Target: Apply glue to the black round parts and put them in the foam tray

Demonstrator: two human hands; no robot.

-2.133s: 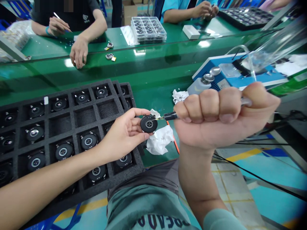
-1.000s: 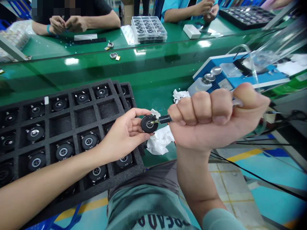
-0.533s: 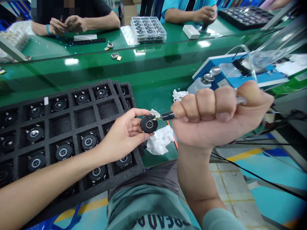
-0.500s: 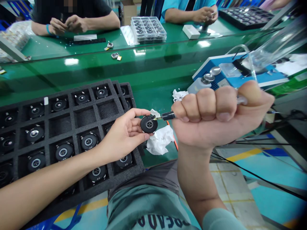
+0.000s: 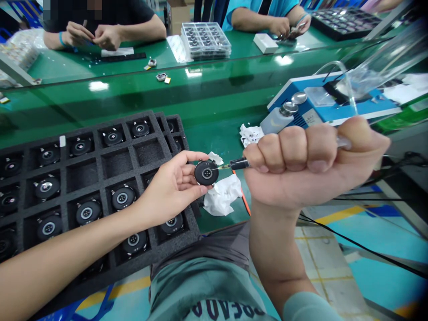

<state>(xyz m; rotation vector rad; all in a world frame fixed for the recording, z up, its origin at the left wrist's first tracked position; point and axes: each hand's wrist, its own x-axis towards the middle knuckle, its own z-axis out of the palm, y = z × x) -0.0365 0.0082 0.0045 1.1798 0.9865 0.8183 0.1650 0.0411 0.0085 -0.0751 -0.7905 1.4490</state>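
Between the thumb and fingers of my left hand (image 5: 180,180) is a round black watch case (image 5: 206,173), its sensor side turned up toward me. My right hand (image 5: 297,165) is wrapped in a fist around a dispensing syringe (image 5: 238,163). The syringe's thin needle points left and its tip is at the watch case's right part; whether it touches cannot be told. Most of the barrel is hidden in my fist. Benemy left forearm lies a black foam tray (image 5: 117,164) with similar watch cases, such as one watch case (image 5: 123,197), in its compartments.
Crumpled white tissue (image 5: 223,196) lies below the watch case. A pump bottle (image 5: 279,117) stands before a blue machine (image 5: 310,96) on the right. Across the green table (image 5: 214,100), two people work with their hands near a stacked clear tray (image 5: 205,40).
My right hand and the syringe have shifted slightly right, and the needle tip has moved a little over the watch case. My left hand stays nearly still. The co-workers' hands have moved.
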